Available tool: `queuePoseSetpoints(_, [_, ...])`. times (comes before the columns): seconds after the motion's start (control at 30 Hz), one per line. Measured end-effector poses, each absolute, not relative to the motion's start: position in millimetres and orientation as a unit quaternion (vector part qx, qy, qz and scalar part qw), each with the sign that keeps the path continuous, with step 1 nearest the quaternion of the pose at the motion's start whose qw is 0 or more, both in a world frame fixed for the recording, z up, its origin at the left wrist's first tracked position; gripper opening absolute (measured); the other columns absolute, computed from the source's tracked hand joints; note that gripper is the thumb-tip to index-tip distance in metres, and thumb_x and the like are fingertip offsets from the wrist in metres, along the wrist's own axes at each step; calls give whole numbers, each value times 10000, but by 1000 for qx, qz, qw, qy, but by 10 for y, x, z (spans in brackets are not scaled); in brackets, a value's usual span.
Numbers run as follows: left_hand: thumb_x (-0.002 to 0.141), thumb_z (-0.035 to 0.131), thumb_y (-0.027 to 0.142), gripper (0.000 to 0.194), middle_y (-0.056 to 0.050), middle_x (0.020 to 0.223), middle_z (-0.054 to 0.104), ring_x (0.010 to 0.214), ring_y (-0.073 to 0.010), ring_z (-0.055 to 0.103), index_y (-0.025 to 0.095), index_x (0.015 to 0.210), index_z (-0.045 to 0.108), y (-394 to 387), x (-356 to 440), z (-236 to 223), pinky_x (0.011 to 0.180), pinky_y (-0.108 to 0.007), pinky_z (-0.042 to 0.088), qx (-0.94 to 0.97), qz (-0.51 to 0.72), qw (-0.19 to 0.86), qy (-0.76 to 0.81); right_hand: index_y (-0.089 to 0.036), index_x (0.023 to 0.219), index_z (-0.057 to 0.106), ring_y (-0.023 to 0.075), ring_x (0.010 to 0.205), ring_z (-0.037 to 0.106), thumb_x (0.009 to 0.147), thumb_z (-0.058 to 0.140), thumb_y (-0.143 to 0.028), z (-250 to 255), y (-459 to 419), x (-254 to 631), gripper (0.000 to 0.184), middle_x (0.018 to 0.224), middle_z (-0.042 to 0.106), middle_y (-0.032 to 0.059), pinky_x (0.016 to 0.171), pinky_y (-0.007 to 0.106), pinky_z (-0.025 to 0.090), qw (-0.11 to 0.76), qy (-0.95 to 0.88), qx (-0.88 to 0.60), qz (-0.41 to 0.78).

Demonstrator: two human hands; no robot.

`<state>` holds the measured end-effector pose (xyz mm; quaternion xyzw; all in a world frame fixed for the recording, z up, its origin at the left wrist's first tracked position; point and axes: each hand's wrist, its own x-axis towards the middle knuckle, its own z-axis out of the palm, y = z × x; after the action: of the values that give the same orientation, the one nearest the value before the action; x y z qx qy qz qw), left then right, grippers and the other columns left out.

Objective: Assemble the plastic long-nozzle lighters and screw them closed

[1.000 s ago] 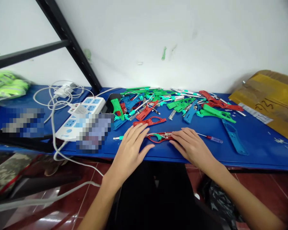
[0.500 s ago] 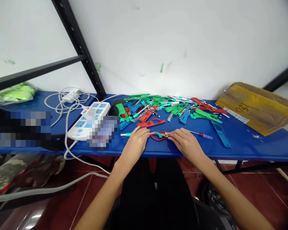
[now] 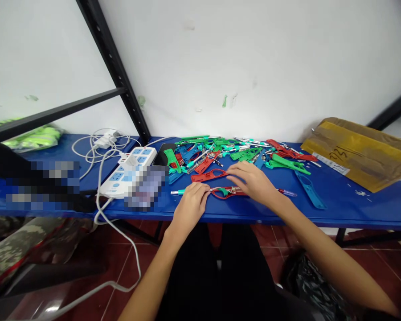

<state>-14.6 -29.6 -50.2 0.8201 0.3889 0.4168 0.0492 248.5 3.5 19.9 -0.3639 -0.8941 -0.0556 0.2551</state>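
Observation:
My left hand (image 3: 194,196) is closed on an opened long-reach gas lighter (image 3: 222,192) lying on the blue table. It is a red half shell with a green trigger, a white wire and small parts inside; a metal tube with a green collar (image 3: 177,192) sticks out to the left. My right hand (image 3: 249,178) hovers over the lighter's right end. Its thumb and fingers are apart, close to the tip of a loose red half shell (image 3: 210,175); whether they touch it I cannot tell. A screwdriver (image 3: 287,192) lies partly hidden beyond my right wrist.
A pile of green, blue and red lighter parts (image 3: 217,145) lies along the wall. To its left are a white power strip (image 3: 116,183) and a blurred phone (image 3: 149,185). A blue half shell (image 3: 310,189) and a taped carton (image 3: 354,151) lie to the right.
My right hand has let go of the lighter's right end and risen up and left toward the loose red half shell. My left hand keeps its grip. The view has shifted slightly.

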Motion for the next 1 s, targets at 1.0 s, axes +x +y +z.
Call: queuePoseSetpoints(1.0, [1104,526,101,505,-117,1354,783,1330,-245,698,272,1576,582,-889,-24,55,1247,-532,466,839,495,-21,224,-363,1494,714,282,1007,803,1153,441,-553,122,-1272,2241,477,1246,829,77,839,418,696,449,-731,-411,309])
